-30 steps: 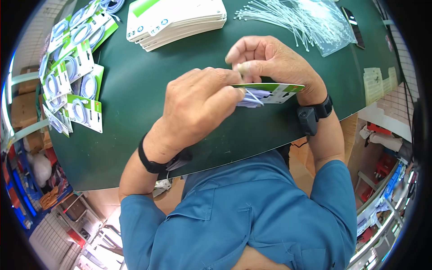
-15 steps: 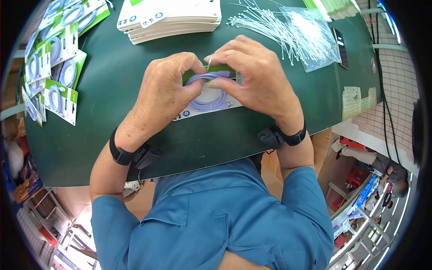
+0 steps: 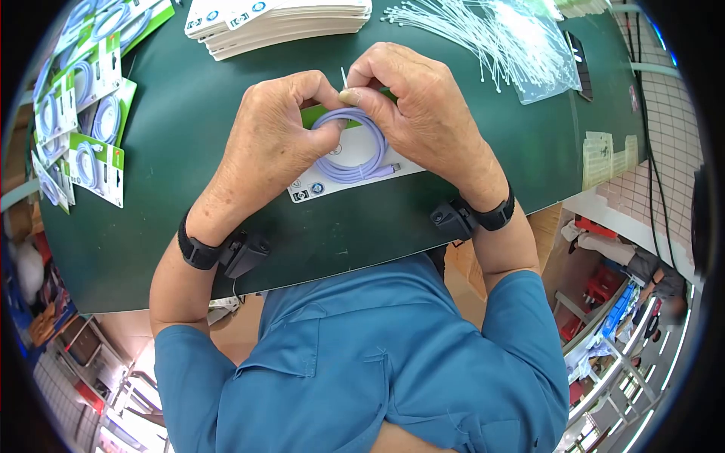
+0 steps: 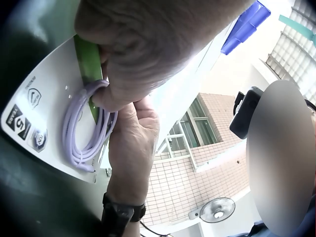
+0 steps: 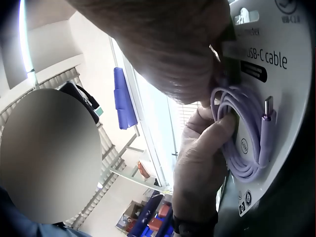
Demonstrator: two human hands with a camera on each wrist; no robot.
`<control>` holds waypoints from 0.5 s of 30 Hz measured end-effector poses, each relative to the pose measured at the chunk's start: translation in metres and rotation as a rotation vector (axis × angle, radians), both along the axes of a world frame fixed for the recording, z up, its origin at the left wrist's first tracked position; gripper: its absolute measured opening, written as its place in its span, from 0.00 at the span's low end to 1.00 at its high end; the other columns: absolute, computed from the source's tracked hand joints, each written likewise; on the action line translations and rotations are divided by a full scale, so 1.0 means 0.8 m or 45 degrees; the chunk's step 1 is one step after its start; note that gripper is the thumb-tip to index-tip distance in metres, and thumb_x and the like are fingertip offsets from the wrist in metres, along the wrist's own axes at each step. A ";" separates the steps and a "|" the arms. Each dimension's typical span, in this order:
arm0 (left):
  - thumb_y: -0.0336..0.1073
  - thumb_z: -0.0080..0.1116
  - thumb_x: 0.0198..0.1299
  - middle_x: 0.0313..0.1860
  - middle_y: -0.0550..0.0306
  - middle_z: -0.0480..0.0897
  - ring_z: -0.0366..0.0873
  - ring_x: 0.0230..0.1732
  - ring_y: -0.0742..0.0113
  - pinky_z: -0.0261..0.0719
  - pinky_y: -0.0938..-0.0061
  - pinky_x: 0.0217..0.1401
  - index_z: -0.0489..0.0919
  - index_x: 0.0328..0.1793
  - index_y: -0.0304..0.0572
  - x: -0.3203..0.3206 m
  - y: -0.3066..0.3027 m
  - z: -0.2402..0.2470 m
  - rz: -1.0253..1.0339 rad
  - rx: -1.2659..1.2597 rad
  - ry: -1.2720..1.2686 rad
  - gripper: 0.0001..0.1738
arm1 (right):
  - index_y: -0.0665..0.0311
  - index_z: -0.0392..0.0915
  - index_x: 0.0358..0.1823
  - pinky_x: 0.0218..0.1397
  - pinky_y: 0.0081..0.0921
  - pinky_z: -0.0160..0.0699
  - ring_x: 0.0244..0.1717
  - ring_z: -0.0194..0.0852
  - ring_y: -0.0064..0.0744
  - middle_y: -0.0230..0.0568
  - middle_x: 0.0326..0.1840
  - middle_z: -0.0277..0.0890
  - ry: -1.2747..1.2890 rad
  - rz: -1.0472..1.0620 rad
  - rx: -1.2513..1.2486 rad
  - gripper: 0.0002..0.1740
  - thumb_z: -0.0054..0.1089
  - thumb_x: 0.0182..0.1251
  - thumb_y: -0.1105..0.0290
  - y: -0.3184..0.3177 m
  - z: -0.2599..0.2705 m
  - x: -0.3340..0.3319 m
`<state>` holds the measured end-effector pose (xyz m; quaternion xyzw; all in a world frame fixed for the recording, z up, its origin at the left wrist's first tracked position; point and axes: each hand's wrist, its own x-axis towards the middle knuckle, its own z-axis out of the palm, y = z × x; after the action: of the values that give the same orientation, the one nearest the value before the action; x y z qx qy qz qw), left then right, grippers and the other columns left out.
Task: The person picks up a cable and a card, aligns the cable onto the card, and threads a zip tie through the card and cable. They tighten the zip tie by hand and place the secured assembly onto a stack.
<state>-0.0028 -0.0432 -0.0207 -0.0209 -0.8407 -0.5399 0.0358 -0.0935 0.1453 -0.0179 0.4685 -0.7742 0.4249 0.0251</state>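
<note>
A coiled lilac USB-C cable [image 3: 355, 175] lies against a white and green packaging card [image 3: 411, 167], both raised in front of the person. At the left of the coil, my left hand [image 3: 276, 132] grips cable and card, its thumb inside the loop. My right hand [image 3: 423, 102] pinches a thin white cable tie [image 3: 343, 77] at the top of the coil, thumb and forefinger together. Both hands' fingertips nearly meet there. In the right wrist view the cable's metal plug [image 5: 268, 106] points up beside the printed text. Behind the card, the other fingers are hidden.
Carded cables [image 3: 98, 162] lie heaped at the left of the green table [image 3: 189, 68]. A stack of blank cards [image 3: 287, 30] stands at the back. White cable ties [image 3: 483, 45] spill from a plastic bag [image 3: 547, 83], with a phone [image 3: 580, 68] beside it.
The card has turned from edge-on to face up and moved left. The right hand has come round to the coil's top and pinches the tie; the plug has shifted to the coil's lower right.
</note>
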 end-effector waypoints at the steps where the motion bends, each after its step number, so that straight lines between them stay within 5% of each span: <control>1: 0.23 0.65 0.50 0.27 0.51 0.84 0.77 0.27 0.68 0.77 0.69 0.33 0.84 0.39 0.32 0.000 0.001 0.000 0.002 0.010 0.006 0.08 | 0.67 0.80 0.39 0.38 0.33 0.80 0.35 0.82 0.42 0.41 0.35 0.81 -0.003 -0.003 -0.002 0.07 0.72 0.65 0.78 -0.001 -0.001 0.001; 15: 0.23 0.63 0.51 0.28 0.52 0.83 0.75 0.27 0.68 0.77 0.70 0.34 0.84 0.39 0.32 -0.001 0.005 0.002 -0.033 0.045 0.004 0.08 | 0.65 0.77 0.40 0.32 0.31 0.77 0.27 0.77 0.38 0.41 0.32 0.78 0.147 -0.143 -0.069 0.08 0.70 0.68 0.79 -0.007 -0.007 0.007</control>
<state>-0.0034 -0.0393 -0.0195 -0.0321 -0.8307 -0.5549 0.0305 -0.0877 0.1400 -0.0232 0.4474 -0.7846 0.4159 0.1063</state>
